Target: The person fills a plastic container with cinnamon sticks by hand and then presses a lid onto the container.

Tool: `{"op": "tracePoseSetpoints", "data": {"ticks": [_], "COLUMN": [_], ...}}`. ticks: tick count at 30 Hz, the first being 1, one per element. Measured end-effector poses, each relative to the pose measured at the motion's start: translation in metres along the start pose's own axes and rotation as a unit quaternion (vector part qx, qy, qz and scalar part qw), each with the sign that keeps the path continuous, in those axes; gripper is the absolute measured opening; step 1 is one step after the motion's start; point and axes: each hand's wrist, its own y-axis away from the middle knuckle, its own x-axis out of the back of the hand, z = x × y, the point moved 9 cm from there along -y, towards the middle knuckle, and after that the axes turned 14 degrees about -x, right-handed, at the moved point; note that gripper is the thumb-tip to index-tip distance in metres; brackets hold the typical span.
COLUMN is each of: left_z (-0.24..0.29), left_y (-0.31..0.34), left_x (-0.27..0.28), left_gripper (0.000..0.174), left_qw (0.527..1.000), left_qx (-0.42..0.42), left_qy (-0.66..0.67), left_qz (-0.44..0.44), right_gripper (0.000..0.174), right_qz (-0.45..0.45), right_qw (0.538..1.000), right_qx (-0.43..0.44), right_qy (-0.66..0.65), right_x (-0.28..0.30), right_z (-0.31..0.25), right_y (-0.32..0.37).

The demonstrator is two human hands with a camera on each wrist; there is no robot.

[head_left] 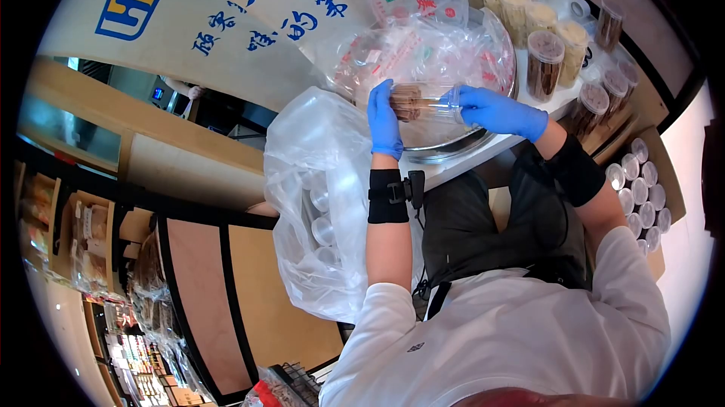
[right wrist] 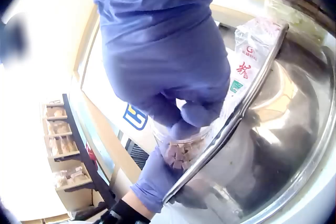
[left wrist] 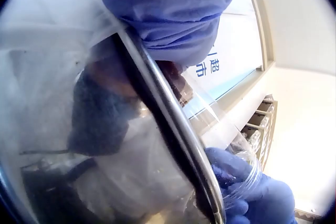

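Note:
A clear plastic jar (head_left: 436,106) lies on its side in the air over a steel basin (head_left: 434,155). Brown flat sticks (head_left: 408,102) fill its left end, and the rest of it looks hollow. My left hand (head_left: 384,121), in a blue glove, grips the jar round that filled end. The blue-gloved right hand (head_left: 502,112) holds the ringed rim at the other end, and its fingers overlap that rim in the left wrist view. Seen from the right wrist, stick ends (right wrist: 181,155) show through the jar below the right fingers. Printed clear plastic bags (head_left: 423,52) are heaped in the basin.
Filled jars with brown sticks (head_left: 544,67) and pale ones (head_left: 572,48) stand on the table at the right. A box of clear round containers (head_left: 640,188) is at the far right. Left of the left arm sits a big translucent bag (head_left: 294,203) of clear containers.

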Motion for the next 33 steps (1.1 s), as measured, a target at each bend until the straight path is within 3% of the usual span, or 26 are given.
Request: {"op": "tracePoseSetpoints", "data": {"ticks": [1,2,3,5,6,8,9,11,15,19,23,26,29,33], "left_z": [0.0,-0.002,0.0,0.002,-0.004,-0.01,-0.01,-0.01,-0.014,-0.003,-0.005,-0.001,0.002,0.004], "left_y": [-0.001,-0.002,-0.002,-0.003,-0.003,-0.002,-0.002,-0.003,-0.001,-0.001,0.002,0.002,0.001,0.002], "left_x": [0.001,0.001,0.001,0.002,0.001,0.001,-0.002,-0.003,-0.007,-0.007,-0.006,-0.009,-0.01,-0.011], "left_gripper": [0.031,0.031,0.031,0.031,0.032,0.032,0.032,0.032,0.033,0.035,0.033,0.032,0.031,0.03], "left_qw": [1.0,1.0,1.0,0.999,1.0,1.0,1.0,0.999,0.997,0.999,0.999,0.999,0.999,0.999], "left_qx": [-0.008,-0.009,-0.022,-0.035,-0.004,0.025,0.02,0.014,0.041,-0.001,0.033,0.019,-0.001,-0.004], "left_qy": [-0.003,-0.002,-0.009,-0.016,-0.004,0.007,0.014,0.021,0.056,0.009,0.021,0.002,-0.003,-0.005], "left_qz": [0.002,0.004,0.008,0.012,0.001,-0.01,-0.02,-0.028,-0.033,-0.039,-0.025,-0.043,-0.047,-0.04], "right_gripper": [0.037,0.039,0.039,0.044,0.044,0.046,0.046,0.049,0.052,0.052,0.051,0.054,0.068,0.07], "right_qz": [-0.038,-0.075,-0.075,-0.027,-0.027,-0.039,-0.04,-0.075,-0.104,-0.08,-0.061,-0.089,-0.149,-0.149], "right_qw": [0.982,0.928,0.928,0.931,0.931,0.864,0.864,0.728,0.708,0.693,0.682,0.709,0.702,0.71], "right_qx": [-0.127,-0.251,-0.25,-0.161,-0.161,-0.194,-0.192,-0.183,-0.153,-0.176,-0.17,-0.134,-0.125,-0.121], "right_qy": [-0.135,-0.265,-0.264,-0.327,-0.326,-0.464,-0.463,-0.656,-0.681,-0.694,-0.709,-0.687,-0.686,-0.678], "right_x": [0.004,-0.003,-0.006,0.002,0.001,-0.005,-0.008,-0.018,-0.017,-0.021,-0.025,-0.028,-0.031,-0.029], "right_z": [0.005,0.016,0.016,0.005,0.005,0.012,0.013,0.016,0.007,0.017,0.023,0.018,0.009,0.001], "right_y": [-0.001,0.004,0.004,0.0,0.0,0.0,-0.002,-0.005,-0.01,-0.008,-0.008,-0.005,-0.002,-0.001]}}
